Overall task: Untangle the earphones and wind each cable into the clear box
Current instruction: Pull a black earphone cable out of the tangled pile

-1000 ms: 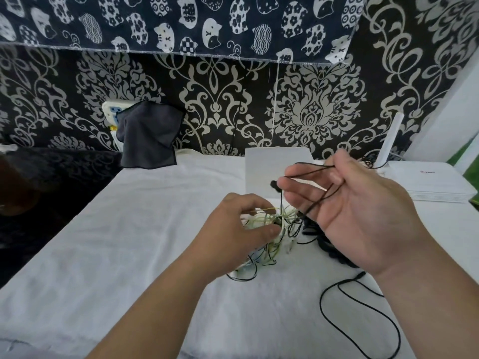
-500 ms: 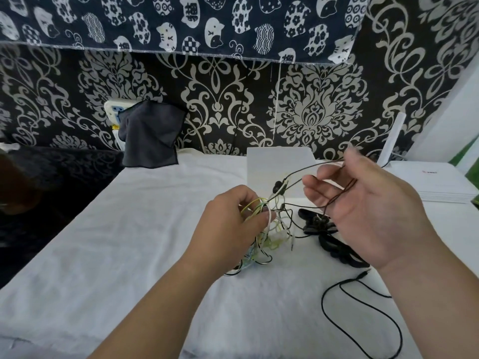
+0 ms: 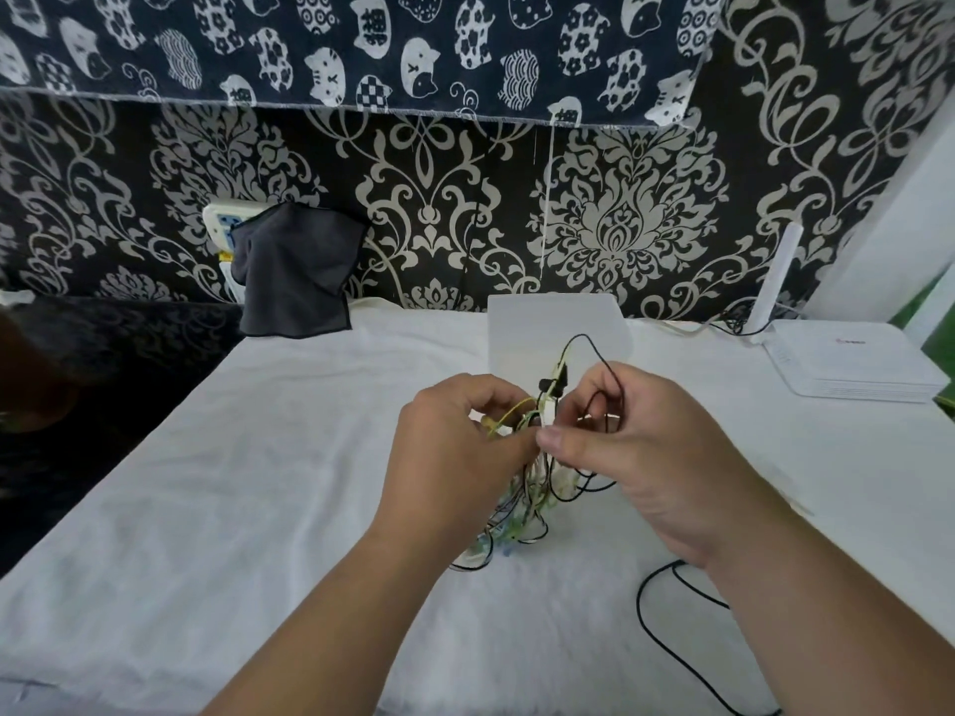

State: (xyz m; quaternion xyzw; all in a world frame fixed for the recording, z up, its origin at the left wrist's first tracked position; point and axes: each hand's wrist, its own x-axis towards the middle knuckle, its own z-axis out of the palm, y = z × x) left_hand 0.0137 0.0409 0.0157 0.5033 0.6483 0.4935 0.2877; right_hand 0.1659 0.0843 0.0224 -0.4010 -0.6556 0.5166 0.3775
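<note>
Together, left hand (image 3: pixel 455 447) and right hand (image 3: pixel 651 457) pinch the earphone tangle (image 3: pixel 532 498); long axis vertical (loop topmost).

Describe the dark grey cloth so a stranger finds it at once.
Go to the far left corner of the white-covered table. The dark grey cloth hangs there over a white wall fitting, the only plain dark fabric against the patterned wall.

A white tablecloth (image 3: pixel 206 483) is spread wide; a dark grey cloth (image 3: pixel 294 273) is draped against damask wallpaper (image 3: pixel 439 198), a white router (image 3: pixel 852 364) is parked far right, cat-print fabric (image 3: pixel 362 43) is hung above.
</note>
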